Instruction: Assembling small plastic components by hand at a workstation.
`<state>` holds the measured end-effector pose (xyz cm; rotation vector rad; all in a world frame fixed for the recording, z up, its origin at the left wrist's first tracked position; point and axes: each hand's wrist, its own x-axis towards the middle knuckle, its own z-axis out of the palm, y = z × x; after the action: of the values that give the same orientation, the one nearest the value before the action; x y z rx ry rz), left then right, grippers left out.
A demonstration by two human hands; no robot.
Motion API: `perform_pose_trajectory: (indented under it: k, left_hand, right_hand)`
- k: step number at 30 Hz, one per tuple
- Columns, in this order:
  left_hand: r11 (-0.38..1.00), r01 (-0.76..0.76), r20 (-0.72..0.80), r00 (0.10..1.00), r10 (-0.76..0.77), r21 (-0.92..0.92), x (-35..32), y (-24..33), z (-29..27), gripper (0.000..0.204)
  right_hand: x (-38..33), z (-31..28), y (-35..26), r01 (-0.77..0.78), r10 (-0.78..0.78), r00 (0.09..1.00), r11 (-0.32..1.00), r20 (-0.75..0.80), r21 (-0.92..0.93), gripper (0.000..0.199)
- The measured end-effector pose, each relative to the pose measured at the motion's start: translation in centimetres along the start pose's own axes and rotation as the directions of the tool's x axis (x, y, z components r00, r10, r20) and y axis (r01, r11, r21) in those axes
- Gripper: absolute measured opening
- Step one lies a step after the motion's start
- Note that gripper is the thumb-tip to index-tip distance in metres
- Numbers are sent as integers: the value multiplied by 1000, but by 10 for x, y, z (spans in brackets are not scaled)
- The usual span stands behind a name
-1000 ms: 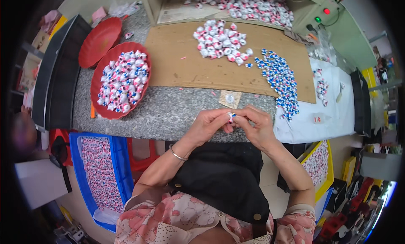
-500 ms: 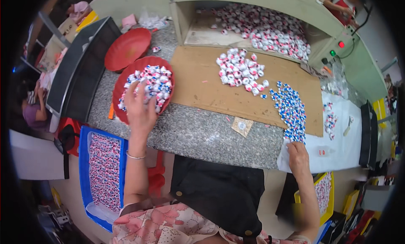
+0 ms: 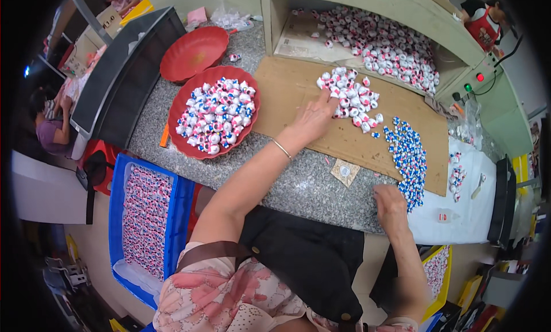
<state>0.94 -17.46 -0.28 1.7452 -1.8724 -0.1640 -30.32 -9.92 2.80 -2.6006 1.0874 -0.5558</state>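
Observation:
My left hand (image 3: 314, 117), with a bracelet at its wrist, reaches over the brown cardboard (image 3: 275, 96) with fingers stretched to the near-left edge of a pile of small white-and-pink pieces (image 3: 359, 102). Low on the right, my right hand (image 3: 391, 206) is curled beside the near end of a heap of small blue-and-white pieces (image 3: 406, 160). Its fingertips are pressed together, and whatever they hold is too small to make out. A red scalloped bowl (image 3: 256, 111) on the left is heaped with joined-looking white, pink and blue pieces (image 3: 215, 114).
Another red bowl (image 3: 195, 53) stands behind the full one. A lit shelf box (image 3: 267, 22) at the back holds many white-and-pink pieces. A blue crate (image 3: 117, 217) of small pieces sits below left. White sheeting (image 3: 476, 217), with a small bottle (image 3: 446, 216), covers the table's right.
My left hand has left the full red bowl and moved right to the white-and-pink pile. My right hand has shifted slightly left of the blue heap's near end. The view has shifted a little.

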Motion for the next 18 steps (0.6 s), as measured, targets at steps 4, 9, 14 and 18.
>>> perform_pose_trajectory:
  k: [4,9,14,18]
  left_hand:
    - [996,-52,-26,998,50,-66,-5,-8,5,24]
    - [982,-82,-97,993,66,-173,-8,-15,6,25]
    - [965,-75,-173,984,32,-250,-31,-15,-12,23]
    - [384,242,135,949,-285,-891,-78,-10,-44,19]
  right_hand:
    - [4,-6,5,-116,116,993,984,13,136,21]
    - [6,-10,6,-113,108,992,990,64,80,19]
    - [19,-13,-13,-118,117,991,993,72,16,13]
    - [44,-6,-32,-69,62,997,987,54,148,10]
